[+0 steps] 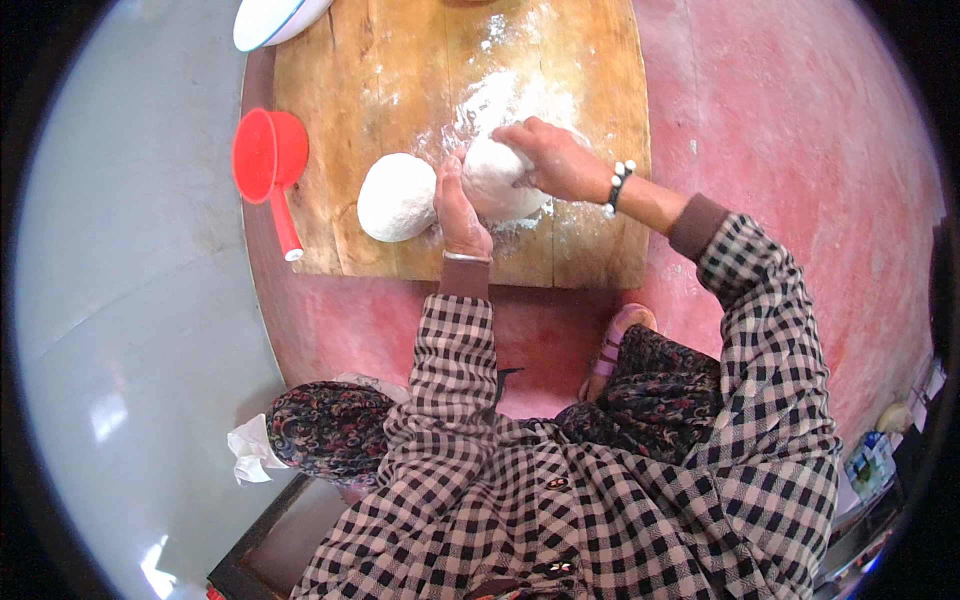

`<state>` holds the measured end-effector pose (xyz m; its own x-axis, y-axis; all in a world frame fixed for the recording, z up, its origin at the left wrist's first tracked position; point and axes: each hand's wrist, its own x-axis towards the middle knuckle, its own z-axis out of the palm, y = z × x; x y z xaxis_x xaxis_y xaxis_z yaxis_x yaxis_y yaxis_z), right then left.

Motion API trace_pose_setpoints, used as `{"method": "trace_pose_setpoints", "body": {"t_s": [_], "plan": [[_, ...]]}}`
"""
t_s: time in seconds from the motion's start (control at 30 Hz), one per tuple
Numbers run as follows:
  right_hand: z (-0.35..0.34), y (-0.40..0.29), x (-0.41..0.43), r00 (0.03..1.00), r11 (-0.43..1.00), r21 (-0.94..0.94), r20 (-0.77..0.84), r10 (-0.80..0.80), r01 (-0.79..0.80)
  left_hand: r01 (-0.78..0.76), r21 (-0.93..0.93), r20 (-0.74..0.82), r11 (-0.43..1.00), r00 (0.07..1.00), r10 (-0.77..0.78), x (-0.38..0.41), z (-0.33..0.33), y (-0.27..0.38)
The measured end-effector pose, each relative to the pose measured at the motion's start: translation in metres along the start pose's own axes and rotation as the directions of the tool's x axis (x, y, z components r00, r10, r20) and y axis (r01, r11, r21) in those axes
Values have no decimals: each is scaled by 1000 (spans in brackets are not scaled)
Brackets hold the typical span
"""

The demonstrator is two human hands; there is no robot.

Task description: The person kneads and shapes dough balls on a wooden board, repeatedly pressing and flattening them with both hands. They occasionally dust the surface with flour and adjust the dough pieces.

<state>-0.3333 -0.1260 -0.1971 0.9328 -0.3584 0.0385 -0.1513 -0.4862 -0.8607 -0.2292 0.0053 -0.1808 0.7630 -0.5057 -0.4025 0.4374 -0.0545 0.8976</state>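
A lump of white dough [499, 180] rests on a floured wooden board [360, 82], between my two hands. My left hand [459, 206] presses its side, palm against the dough and fingers pointing up the board. From the right, my right hand [555, 161] grips the top of the same lump, thumb and fingers curled over it. Just left of my left hand sits a second, rounded ball of dough [397, 197]. Loose flour [510, 97] is scattered beyond the lump and around its base.
A red plastic dipper [289, 150] lies by the board's left edge, its handle towards me. At the far left corner stands a white enamel basin [277, 22] with a blue rim. The board lies low over a red floor [765, 135], beside a pale wall [135, 187].
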Motion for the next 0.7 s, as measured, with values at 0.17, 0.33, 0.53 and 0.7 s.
{"method": "trace_pose_setpoints", "body": {"t_s": [0.17,0.33,0.53,0.7], "plan": [[-2,-35,-38,999,991,-131,39,-16,21,-191,625,87,757,981,176,-15,-2,2],[11,-31,-58,997,957,-278,-22,75,-78,-516,814,347,267,800,490,-42,15,-15],[0,-15,-8,993,937,-328,-27,113,-115,-366,894,242,259,880,410,0,25,-11],[-15,7,46,888,938,-310,372,271,-156,-87,870,-52,485,963,266,44,24,-31]]}}
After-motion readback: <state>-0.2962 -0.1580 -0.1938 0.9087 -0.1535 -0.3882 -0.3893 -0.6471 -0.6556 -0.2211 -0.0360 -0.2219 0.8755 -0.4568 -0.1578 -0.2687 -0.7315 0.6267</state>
